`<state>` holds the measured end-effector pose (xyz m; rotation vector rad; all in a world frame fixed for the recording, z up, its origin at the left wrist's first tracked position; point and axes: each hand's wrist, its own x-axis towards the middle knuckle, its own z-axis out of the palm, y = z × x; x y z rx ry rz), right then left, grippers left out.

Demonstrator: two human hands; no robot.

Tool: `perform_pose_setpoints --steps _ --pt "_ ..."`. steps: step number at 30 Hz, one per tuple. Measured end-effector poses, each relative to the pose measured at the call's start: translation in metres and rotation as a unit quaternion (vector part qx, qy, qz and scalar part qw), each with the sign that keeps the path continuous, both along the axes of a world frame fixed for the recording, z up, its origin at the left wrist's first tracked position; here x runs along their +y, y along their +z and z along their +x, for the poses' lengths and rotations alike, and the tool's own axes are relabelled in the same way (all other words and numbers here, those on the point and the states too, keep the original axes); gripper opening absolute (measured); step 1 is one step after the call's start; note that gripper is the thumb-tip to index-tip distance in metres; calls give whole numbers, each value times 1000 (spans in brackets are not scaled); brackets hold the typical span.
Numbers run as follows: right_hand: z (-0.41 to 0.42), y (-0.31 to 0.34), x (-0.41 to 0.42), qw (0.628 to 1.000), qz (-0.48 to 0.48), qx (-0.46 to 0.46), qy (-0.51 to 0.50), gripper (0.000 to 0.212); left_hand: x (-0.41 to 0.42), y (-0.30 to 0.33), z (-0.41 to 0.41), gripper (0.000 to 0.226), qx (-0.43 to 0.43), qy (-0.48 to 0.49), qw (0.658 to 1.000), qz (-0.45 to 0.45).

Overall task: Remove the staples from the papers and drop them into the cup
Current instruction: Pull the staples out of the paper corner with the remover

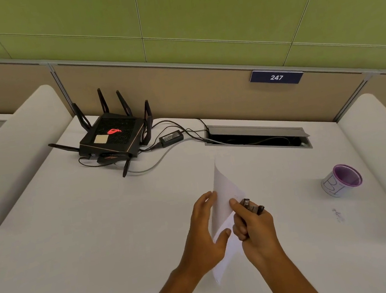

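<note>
At lower centre, the left hand (208, 233) pinches folded white papers (223, 214) above the white tabletop (100, 234). The right hand (253, 224) grips a small dark staple remover (251, 205) beside them. A purple-rimmed cup (342, 180) stands at right, well apart.

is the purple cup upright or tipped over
Tilted, not flat on its side: the purple cup on the desk leans, its open mouth facing up and toward the camera.
</note>
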<state>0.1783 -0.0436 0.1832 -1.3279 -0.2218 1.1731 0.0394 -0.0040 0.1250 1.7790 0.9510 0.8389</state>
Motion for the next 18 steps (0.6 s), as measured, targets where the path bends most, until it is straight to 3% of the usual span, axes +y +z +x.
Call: perform_pose_setpoints --steps 11,15,18 --pt "-9 9 1 998 44 42 10 26 -5 -5 -11 45 -7 89 993 -75" --pt "-7 12 -4 997 61 -34 36 23 1 0 -20 34 1 135 988 -72" --pt "6 -4 -8 991 9 -136 -15 25 8 1 -28 32 1 137 987 -85"
